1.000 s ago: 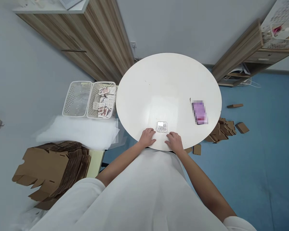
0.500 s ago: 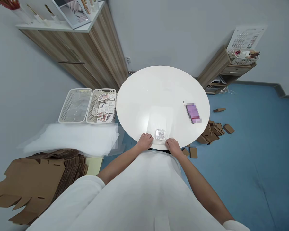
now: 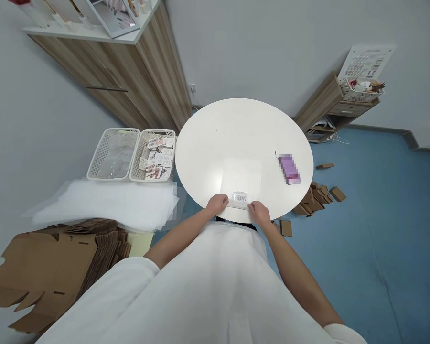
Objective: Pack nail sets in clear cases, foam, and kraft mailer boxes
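Note:
A small clear plastic box (image 3: 240, 197) with small pieces inside lies near the front edge of the white oval table. Under it is a thin, see-through white sheet (image 3: 241, 179), spread flat away from me. The sheet's near edge is lifted and folded up over the front part of the box. My left hand (image 3: 218, 203) pinches this edge to the left of the box. On the right side, my right hand (image 3: 260, 212) has its fingers closed on the same edge.
A purple pixelated object (image 3: 289, 169) lies on the table's (image 3: 241, 124) right side. To the left stand two white baskets (image 3: 131, 162), a stack of white sheets (image 3: 107, 203) and flattened cardboard boxes (image 3: 53, 258). Small brown boxes (image 3: 313, 198) lie on the blue floor at right.
Both hands have brought the sheet's near edge up and slightly away from me, so it now covers the front of the box. The view has shifted slightly.

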The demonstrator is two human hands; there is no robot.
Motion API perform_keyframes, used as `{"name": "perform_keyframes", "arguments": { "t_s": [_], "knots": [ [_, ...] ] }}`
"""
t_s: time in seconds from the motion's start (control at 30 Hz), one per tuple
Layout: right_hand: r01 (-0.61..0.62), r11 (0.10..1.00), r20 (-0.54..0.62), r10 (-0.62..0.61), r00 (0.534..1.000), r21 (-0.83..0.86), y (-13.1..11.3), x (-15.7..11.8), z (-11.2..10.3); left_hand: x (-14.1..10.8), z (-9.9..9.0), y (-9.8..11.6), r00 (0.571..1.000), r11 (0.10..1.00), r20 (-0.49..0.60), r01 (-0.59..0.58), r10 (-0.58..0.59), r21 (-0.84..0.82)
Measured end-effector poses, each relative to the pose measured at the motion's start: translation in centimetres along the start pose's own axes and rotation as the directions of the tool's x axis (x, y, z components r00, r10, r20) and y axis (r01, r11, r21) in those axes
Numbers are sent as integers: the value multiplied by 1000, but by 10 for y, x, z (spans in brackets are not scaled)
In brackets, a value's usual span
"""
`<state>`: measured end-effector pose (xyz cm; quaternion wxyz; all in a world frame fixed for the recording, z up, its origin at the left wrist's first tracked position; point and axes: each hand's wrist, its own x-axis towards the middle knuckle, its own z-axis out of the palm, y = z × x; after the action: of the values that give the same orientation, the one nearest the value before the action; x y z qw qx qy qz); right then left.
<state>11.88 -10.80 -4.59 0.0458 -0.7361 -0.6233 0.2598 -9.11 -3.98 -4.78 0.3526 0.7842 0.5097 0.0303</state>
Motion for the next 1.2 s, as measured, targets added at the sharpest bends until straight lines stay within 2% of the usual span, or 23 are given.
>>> {"name": "perform_keyframes", "arguments": {
  "t_s": [0.1, 0.17, 0.23, 0.3, 0.4, 0.57, 0.67, 0.77, 0.83, 0.93, 1.1, 1.2],
  "knots": [
    [-66, 998, -35, 65, 997, -15, -5, 3, 2, 4, 4, 5, 998, 996, -32, 52, -49, 71],
    [-71, 997, -117, 69, 991, -11, -8, 3, 4, 6, 7, 9, 997, 993, -75, 34, -25, 112],
    [-12, 1000, -209, 7, 978, -23, -10, 3, 6, 6, 8, 13, 991, 988, -122, -28, 47, 151],
    [107, 992, -228, -118, 966, -62, -13, 2, 8, 7, 9, 16, 980, 978, -128, -130, 152, 162],
    [262, 958, -153, -278, 948, -115, -16, 2, 8, 5, 8, 19, 952, 949, -68, -289, 299, 128],
    [372, 923, -35, -377, 926, -94, -13, 4, 3, 2, 5, 16, 900, 900, -41, -431, 434, 64],
    [372, 928, 11, -372, 928, -32, -12, 10, 1, 6, 6, 16, 900, 900, -5, -435, 436, 25],
    [332, 943, 11, -332, 943, 12, -13, 16, 0, 13, 6, 18, 919, 919, 34, -393, 392, 37],
    [325, 945, 17, -326, 945, 20, -15, 16, -2, 15, 4, 19, 917, 917, 44, -397, 395, 43],
    [365, 931, 43, -365, 930, 7, -18, 7, -7, 10, -2, 20, 900, 901, 74, -432, 429, 42],
    [390, 921, 107, -389, 915, 14, -21, -21, -15, -7, -9, 22, 862, 866, 199, -491, 467, 93],
    [389, 920, 96, -391, 915, 43, -20, -26, -19, -7, -9, 23, 868, 870, 200, -481, 454, 112]
  ]
}}
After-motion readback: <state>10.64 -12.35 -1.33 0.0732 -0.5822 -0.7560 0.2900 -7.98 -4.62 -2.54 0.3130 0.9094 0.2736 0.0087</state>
